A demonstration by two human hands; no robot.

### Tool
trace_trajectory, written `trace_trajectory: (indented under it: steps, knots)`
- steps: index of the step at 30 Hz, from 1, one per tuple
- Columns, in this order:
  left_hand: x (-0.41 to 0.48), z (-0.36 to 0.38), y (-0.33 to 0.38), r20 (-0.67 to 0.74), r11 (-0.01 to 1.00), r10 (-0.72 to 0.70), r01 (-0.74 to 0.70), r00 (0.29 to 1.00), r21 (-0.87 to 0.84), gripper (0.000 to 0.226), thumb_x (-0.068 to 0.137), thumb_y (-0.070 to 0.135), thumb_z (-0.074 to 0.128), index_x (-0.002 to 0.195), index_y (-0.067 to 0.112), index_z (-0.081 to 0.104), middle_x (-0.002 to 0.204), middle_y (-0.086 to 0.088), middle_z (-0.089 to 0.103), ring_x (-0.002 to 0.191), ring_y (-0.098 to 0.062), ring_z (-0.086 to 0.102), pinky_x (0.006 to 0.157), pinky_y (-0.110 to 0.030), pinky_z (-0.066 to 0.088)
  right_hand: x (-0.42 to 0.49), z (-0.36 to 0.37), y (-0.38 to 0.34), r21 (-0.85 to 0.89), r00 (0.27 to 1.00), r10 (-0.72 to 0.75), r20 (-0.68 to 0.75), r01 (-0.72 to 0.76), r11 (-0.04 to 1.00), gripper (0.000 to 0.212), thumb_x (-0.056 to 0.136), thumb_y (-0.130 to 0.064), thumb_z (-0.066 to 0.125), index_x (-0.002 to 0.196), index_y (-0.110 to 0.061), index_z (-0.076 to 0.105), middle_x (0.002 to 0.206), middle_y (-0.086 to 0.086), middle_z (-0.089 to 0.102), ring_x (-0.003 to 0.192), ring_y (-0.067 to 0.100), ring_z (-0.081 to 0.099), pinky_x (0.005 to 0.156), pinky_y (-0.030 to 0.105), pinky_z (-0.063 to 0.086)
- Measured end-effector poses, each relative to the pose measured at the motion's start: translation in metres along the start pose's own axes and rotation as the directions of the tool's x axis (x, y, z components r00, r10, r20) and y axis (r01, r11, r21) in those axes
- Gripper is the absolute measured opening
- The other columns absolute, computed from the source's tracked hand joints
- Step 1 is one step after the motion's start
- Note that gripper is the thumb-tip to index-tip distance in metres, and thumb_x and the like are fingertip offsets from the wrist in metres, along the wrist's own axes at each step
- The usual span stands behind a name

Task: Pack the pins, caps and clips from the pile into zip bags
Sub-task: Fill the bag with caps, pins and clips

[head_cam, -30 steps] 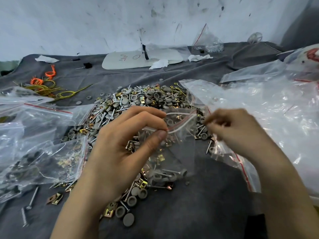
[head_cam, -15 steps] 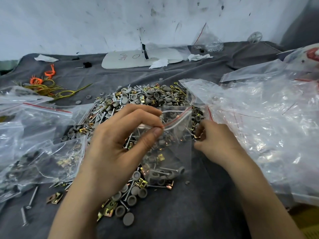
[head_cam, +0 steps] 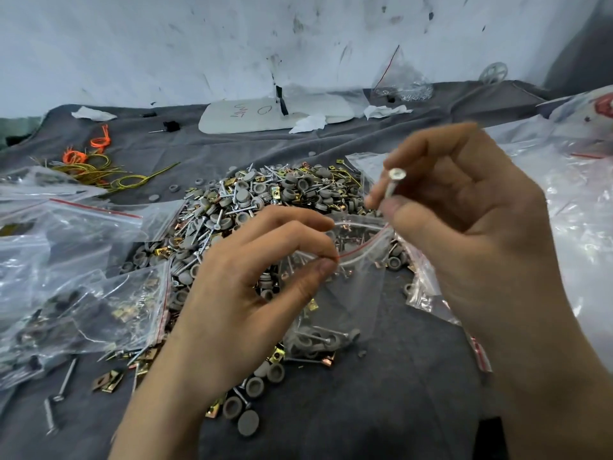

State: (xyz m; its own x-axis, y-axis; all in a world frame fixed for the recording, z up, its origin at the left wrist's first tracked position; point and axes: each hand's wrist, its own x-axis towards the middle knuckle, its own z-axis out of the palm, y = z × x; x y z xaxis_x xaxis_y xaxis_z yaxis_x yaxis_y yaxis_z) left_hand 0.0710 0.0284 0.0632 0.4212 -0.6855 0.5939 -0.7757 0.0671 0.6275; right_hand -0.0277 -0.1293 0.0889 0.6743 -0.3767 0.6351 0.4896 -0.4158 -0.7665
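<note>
Silver pin (head_cam: pixel 393 185) pinched by right hand (head_cam: pixel 464 220) fingers, left hand (head_cam: pixel 252 287) fingers pinching zip bag (head_cam: pixel 351 293) rim.

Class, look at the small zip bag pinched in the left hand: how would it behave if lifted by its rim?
Probably floppy: the zip bag is thin clear film that sags below where the left hand pinches its rim. Likely bottom-heavy: pins and caps lie at its lower end, so it should hang and swing. Perhaps slippery, given its glossy surface.

Bare grey cloth (head_cam: pixel 381 410) lies open near the front. Filled bags (head_cam: pixel 99 303) crowd the left, crumpled plastic (head_cam: pixel 577 234) the right, and the pile (head_cam: pixel 265 197) blocks the middle.
</note>
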Motion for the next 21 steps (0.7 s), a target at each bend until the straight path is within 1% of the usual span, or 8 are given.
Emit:
trace_trajectory:
  steps: [2,5,8,11,13,15,17,21]
  knots:
    - [0.0,0.001,0.0,-0.002,1.0,0.009,-0.009,1.0,0.0,0.009,0.092,0.03,0.059,0.094,0.025,0.066,0.115,0.009,0.065,0.111,-0.017,0.064,0.088,-0.041,0.052,-0.001,0.002,-0.001,-0.117,0.997,-0.017,0.077,0.026,0.993,0.036,0.082,-0.001,0.064,0.103,-0.028,0.056,0.083,0.0,0.064,0.086,0.017,0.066,0.079,0.027,0.052]
    - [0.0,0.0,-0.001,-0.012,1.0,0.013,-0.013,1.0,-0.016,0.01,0.093,0.029,0.059,0.095,0.023,0.066,0.115,0.008,0.065,0.112,-0.019,0.063,0.089,-0.043,0.052,-0.001,0.001,-0.001,-0.197,0.993,0.048,0.109,-0.025,0.98,0.032,0.082,-0.011,0.067,0.104,-0.033,0.06,0.092,-0.005,0.066,0.095,0.015,0.066,0.083,0.035,0.054]
    - [0.0,-0.002,-0.002,-0.031,1.0,0.0,-0.001,1.0,-0.024,0.01,0.092,0.031,0.058,0.095,0.026,0.067,0.115,0.01,0.065,0.113,-0.02,0.063,0.09,-0.043,0.052,0.001,-0.003,0.003,-0.113,0.997,0.069,-0.043,-0.073,0.991,0.021,0.084,-0.017,0.066,0.102,-0.029,0.064,0.097,-0.006,0.069,0.097,0.007,0.065,0.081,0.021,0.053]
    - [0.0,-0.004,-0.003,-0.046,0.999,-0.02,0.018,0.999,-0.031,0.011,0.092,0.032,0.058,0.095,0.028,0.067,0.115,0.01,0.065,0.113,-0.02,0.064,0.09,-0.042,0.053,0.005,-0.012,0.027,-0.119,0.955,0.142,-0.259,-0.177,0.977,0.014,0.087,-0.016,0.063,0.088,-0.029,0.068,0.086,-0.007,0.071,0.086,0.004,0.066,0.072,0.013,0.051]
    - [0.0,-0.005,-0.004,-0.056,0.999,-0.036,0.034,0.998,-0.041,0.011,0.091,0.032,0.058,0.095,0.027,0.067,0.115,0.009,0.066,0.113,-0.02,0.064,0.091,-0.043,0.053,0.005,-0.013,0.056,-0.289,0.924,0.282,-0.257,-0.352,0.89,0.02,0.088,-0.011,0.064,0.083,-0.03,0.067,0.08,-0.012,0.069,0.074,-0.002,0.063,0.066,0.011,0.05]
    - [0.0,-0.006,-0.004,-0.073,0.997,-0.057,0.054,0.996,-0.05,0.011,0.09,0.033,0.058,0.094,0.028,0.067,0.114,0.01,0.066,0.114,-0.018,0.063,0.091,-0.043,0.052,0.0,-0.01,0.083,-0.516,0.866,0.458,-0.199,-0.49,0.702,0.016,0.087,-0.009,0.066,0.088,-0.024,0.07,0.086,-0.006,0.07,0.071,0.001,0.06,0.067,0.015,0.049]
    - [0.0,-0.007,-0.005,-0.089,0.997,-0.067,0.063,0.994,-0.049,0.01,0.089,0.034,0.058,0.094,0.03,0.067,0.113,0.011,0.066,0.113,-0.016,0.063,0.09,-0.04,0.052,-0.006,-0.006,0.101,-0.673,0.824,0.539,-0.177,-0.501,0.544,0.014,0.086,-0.01,0.066,0.094,-0.019,0.073,0.095,0.003,0.071,0.082,0.015,0.063,0.077,0.025,0.05]
    - [0.0,-0.009,-0.005,-0.101,0.997,-0.074,0.07,0.992,-0.041,0.01,0.089,0.033,0.058,0.094,0.03,0.066,0.113,0.009,0.066,0.113,-0.015,0.062,0.089,-0.038,0.051,-0.007,0.003,0.107,-0.765,0.827,0.532,-0.179,-0.457,0.453,0.015,0.085,-0.014,0.068,0.097,-0.021,0.069,0.096,0.004,0.069,0.089,0.027,0.064,0.078,0.035,0.053]
